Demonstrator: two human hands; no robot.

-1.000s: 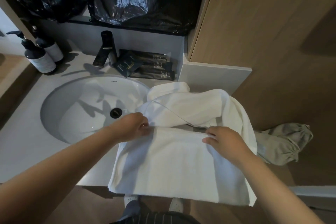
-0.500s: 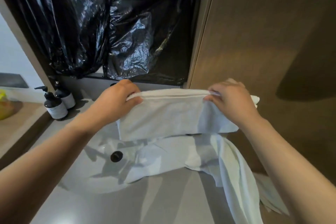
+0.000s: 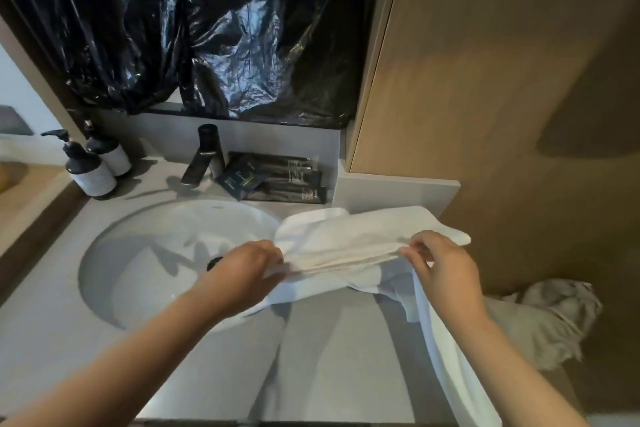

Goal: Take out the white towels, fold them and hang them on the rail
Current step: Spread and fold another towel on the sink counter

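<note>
white towel (image 3: pixel 346 243) lowered, stretched between left hand (image 3: pixel 249 269) and right hand (image 3: pixel 441 269)

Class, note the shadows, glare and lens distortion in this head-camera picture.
Head view: dark shadows fall across the sink; glare streaks the black plastic sheet; the wide-angle lens tilts the wooden panel edge; the white towel shows little texture.

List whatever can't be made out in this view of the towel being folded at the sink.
- Rail: none shows in the head view.
- Left hand: its fingertips are tucked under the white towel, so the grip is hidden.
- Drain: mostly behind the left hand.
- Black sachets: print too small to read.
- Towel's hanging end: cut off by the bottom edge.
- Grey cloth: blurred, kind unclear.
</note>
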